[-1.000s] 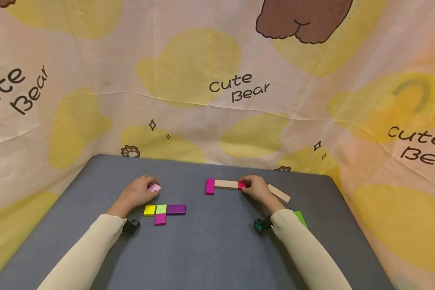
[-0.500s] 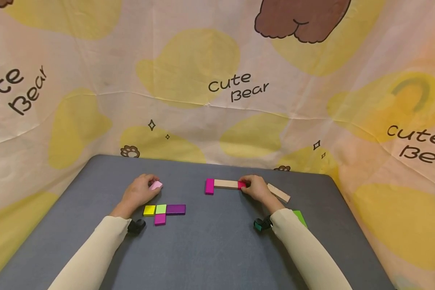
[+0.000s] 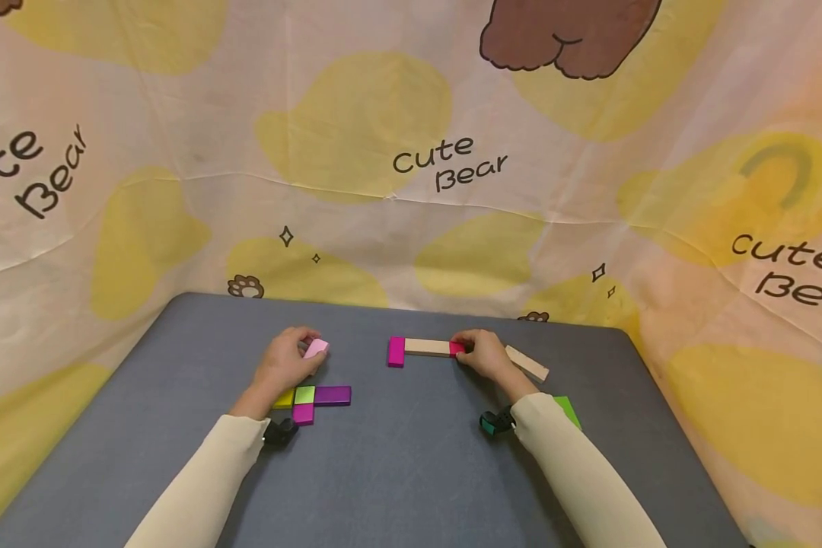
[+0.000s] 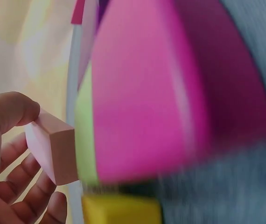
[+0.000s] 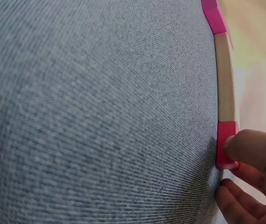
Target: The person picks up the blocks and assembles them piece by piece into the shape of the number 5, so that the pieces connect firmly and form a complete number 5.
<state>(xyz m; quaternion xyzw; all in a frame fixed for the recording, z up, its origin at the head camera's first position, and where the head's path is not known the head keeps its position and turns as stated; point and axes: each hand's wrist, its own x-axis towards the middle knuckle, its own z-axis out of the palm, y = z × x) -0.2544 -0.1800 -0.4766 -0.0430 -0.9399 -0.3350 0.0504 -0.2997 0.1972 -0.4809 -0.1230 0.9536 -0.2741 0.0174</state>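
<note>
Between thumb and fingers, my left hand [image 3: 286, 362] pinches a light pink block [image 3: 317, 348], held above the table in the head view. Just below that hand lie a yellow block [image 3: 284, 399], a light green block [image 3: 304, 394], a purple block [image 3: 332, 396] and a magenta block [image 3: 303, 414], set edge to edge. My right hand [image 3: 483, 356] pinches a red block [image 5: 225, 156] at the right end of a plain wooden block [image 3: 428, 348]. At that wooden block's left end a second magenta block [image 3: 396, 352] stands crosswise. The red block is partly hidden by my fingers.
Another plain wooden block [image 3: 527, 364] lies slanted right of my right hand. A green block [image 3: 566, 411] is half covered by the right sleeve. The grey table [image 3: 397, 472] ends at a printed cloth wall [image 3: 356, 259] at the back.
My left hand has moved right with the pink block, now passing over part of the yellow block. The right hand stays in place on the red block.
</note>
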